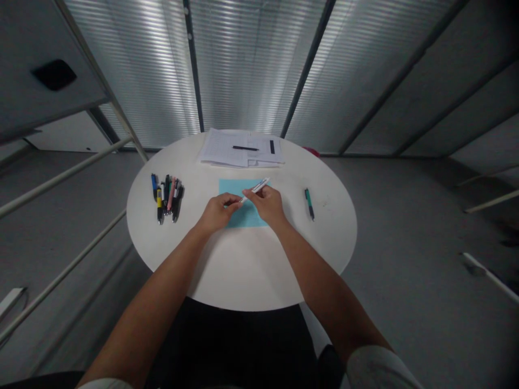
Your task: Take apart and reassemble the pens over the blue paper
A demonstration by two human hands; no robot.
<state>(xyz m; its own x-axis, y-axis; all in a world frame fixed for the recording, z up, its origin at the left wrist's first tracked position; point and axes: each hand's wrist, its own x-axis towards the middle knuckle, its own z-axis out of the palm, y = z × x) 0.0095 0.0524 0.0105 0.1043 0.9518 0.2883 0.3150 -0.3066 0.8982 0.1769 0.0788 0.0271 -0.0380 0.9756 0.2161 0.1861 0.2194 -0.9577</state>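
Observation:
A white pen (260, 185) is held slantwise between my two hands, its upper end pointing away to the right. My right hand (267, 205) grips the barrel between thumb and fingers. The lower end of the pen sits in the pinched fingers of my left hand (221, 212). Both hands are above a light blue sheet (247, 218) lying on the round white table (247, 270); they cover part of it. The pen's lower tip is partly hidden by my fingers.
A cluster of several pens (167, 197) lies on the left. To the right rests a green and black pen (310, 204). Stacked papers (223, 148) with a black pen (245, 148) on top are at the far edge. Metal rails (65, 175) run along the left.

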